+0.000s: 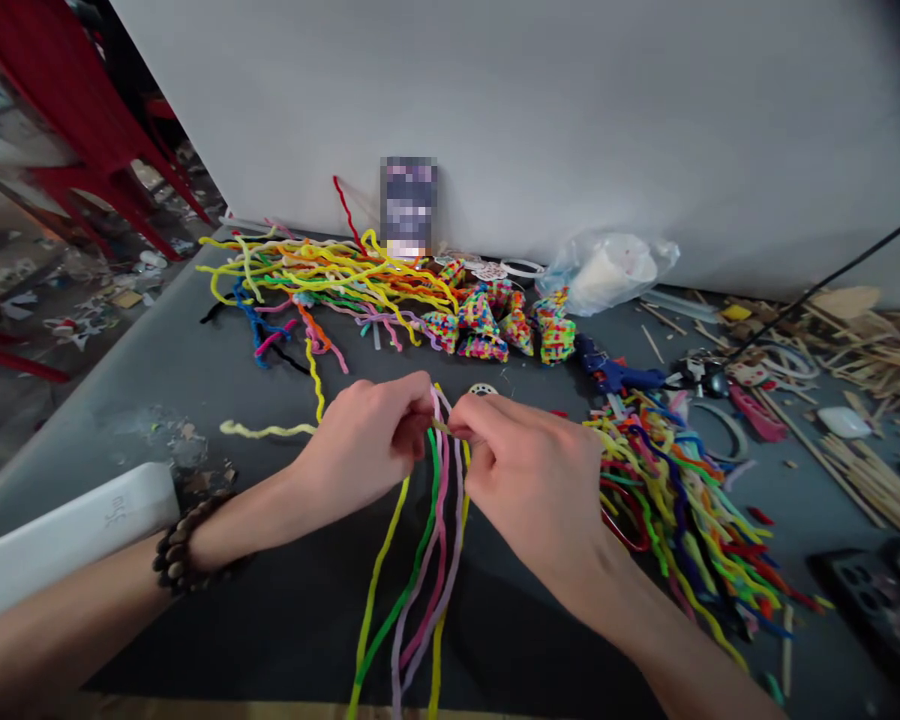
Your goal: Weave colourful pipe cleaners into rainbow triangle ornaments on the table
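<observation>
I'm counting two pipe-cleaner piles (322, 275), five woven pieces (480, 320), one glue gun (615, 375), one plastic bag (607, 270), and my two hands (367, 440).

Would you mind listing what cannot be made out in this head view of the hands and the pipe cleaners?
- Where the left hand and right hand pinch the pipe cleaners: fingers hide it.
- Lower ends of the pipe cleaners: cut off by the bottom edge.
- The card against the wall: blurred.
- Contents of the plastic bag: veiled by the film.
- The dark object at the right edge: partly cut off.
</observation>
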A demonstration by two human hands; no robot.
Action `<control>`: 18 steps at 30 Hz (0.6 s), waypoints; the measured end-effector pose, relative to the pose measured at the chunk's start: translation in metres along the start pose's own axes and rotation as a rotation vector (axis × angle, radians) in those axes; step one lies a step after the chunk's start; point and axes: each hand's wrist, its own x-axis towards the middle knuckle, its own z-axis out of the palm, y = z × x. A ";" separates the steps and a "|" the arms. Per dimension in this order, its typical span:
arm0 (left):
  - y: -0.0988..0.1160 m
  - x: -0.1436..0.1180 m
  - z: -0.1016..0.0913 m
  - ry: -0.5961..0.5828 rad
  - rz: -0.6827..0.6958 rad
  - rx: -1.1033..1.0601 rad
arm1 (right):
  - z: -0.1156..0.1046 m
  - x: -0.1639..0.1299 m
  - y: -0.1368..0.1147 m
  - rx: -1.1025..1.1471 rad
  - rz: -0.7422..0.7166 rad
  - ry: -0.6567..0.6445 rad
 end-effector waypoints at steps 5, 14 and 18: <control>0.008 -0.006 0.006 -0.077 -0.018 0.184 | -0.002 0.005 0.004 0.409 0.172 -0.100; 0.017 -0.018 0.019 0.002 -0.068 0.272 | 0.004 0.015 0.022 0.279 0.219 -0.053; 0.006 -0.003 0.004 0.078 -0.102 0.215 | 0.008 0.006 0.015 -0.012 0.094 0.086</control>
